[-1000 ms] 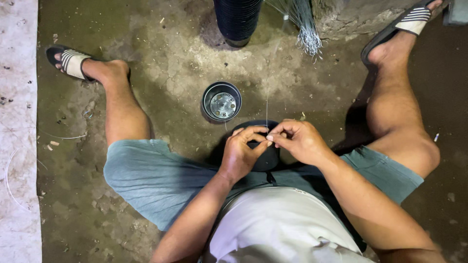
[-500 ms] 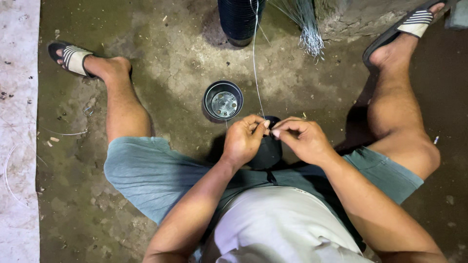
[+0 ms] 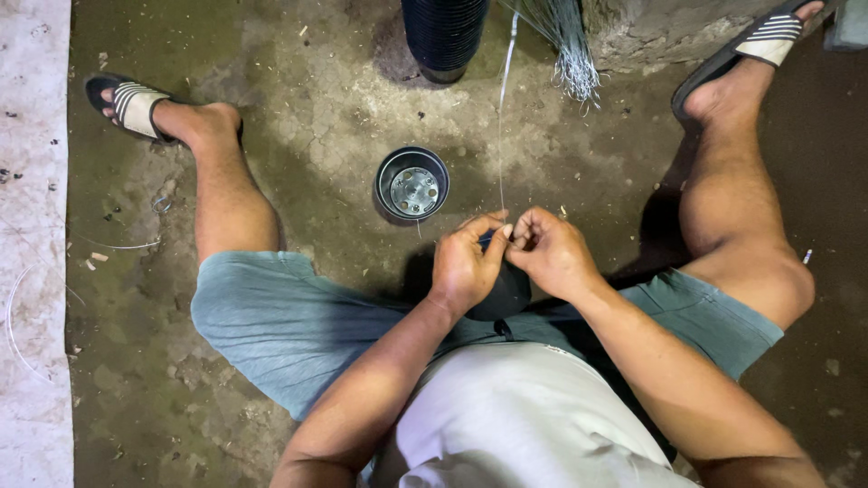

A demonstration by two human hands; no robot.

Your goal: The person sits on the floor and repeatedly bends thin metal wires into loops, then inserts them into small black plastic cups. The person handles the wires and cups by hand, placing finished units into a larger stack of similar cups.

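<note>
I sit on a dirt floor with my legs spread. My left hand (image 3: 466,265) and my right hand (image 3: 547,251) meet in front of my lap, fingertips pinched together on a thin metal wire (image 3: 503,117) that runs straight up towards the top of the view. Under both hands sits a black pot (image 3: 506,294), mostly hidden by them. Another small black pot (image 3: 412,184) with a shiny metal disc inside stands on the ground just beyond my left hand.
A tall stack of black pots (image 3: 443,36) stands at the top centre. A bundle of thin wires (image 3: 565,45) hangs beside a concrete block (image 3: 669,32). My sandalled feet (image 3: 136,107) rest at both sides. A pale sheet (image 3: 32,244) lies along the left.
Both hands have stayed together over the black pot, shifting slightly. The wire now stands straighter from my fingertips up to the top of the view.
</note>
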